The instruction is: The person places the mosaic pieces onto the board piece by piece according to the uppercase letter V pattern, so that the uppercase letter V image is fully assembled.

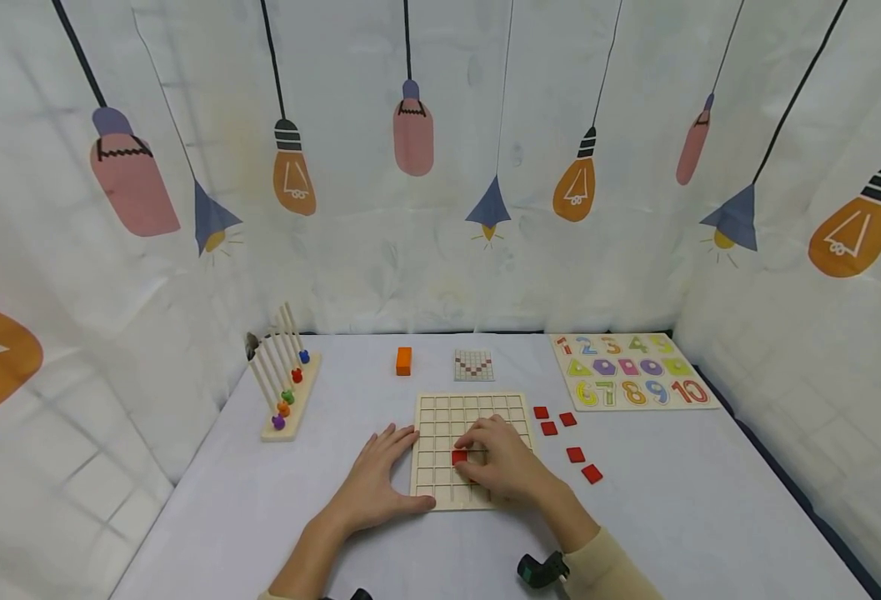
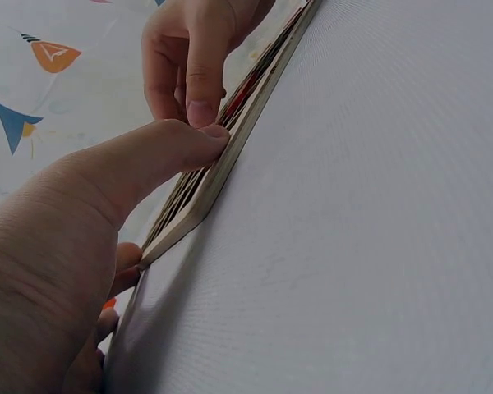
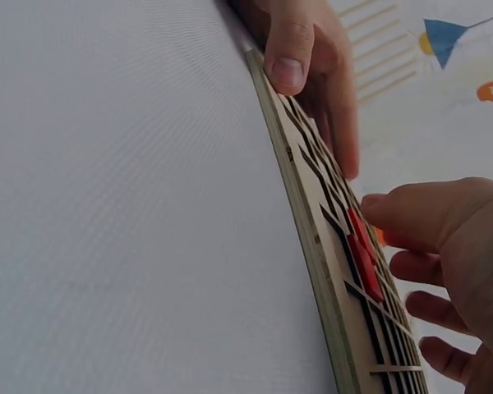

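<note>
A square wooden grid board [image 1: 432, 410] lies flat on the white table. My left hand [image 1: 375, 479] rests along its left side, fingers extended, with the thumb on the near left corner. Over the board's middle hovers my right hand [image 1: 506, 460], thumb and fingers spread apart around a red square tile [image 1: 459, 457] lying in the grid. In the right wrist view the thumb tip is close to that tile; whether it touches, I cannot tell. A second red tile [image 3: 364, 269] sits in the grid nearer the board's front edge, mostly hidden by the hand in the head view.
Several loose red tiles [image 1: 548, 428] lie right of the board. Behind it are a patterned card [image 1: 473, 365] and an orange block [image 1: 404, 361]. A pegged bead stand [image 1: 291, 400] is at left, a number-and-shape puzzle board [image 1: 635, 371] at back right.
</note>
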